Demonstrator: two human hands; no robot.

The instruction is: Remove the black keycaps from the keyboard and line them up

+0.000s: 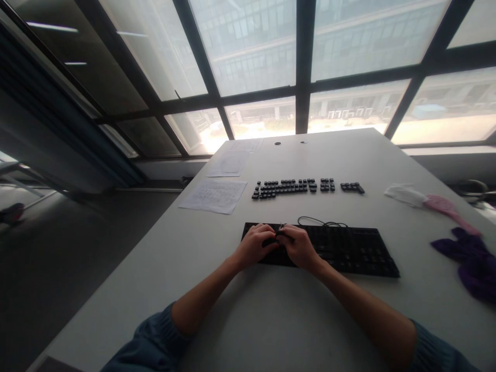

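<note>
A black keyboard (349, 250) lies on the white table (271, 310) in front of me, its cable looping behind it. My left hand (253, 245) and my right hand (298, 247) rest together over the keyboard's left end. Both hands have curled fingers meeting around a small dark thing with a thin wire tip; I cannot make out what it is. Farther back, rows of loose black keycaps (287, 187) lie laid out in keyboard order, with smaller groups to their right.
Two sheets of paper (215, 195) lie at the table's left side. At the right lie a white cloth (405, 194), a pink brush (449, 209) and a purple cloth (470, 258). Large windows stand behind the table's far edge.
</note>
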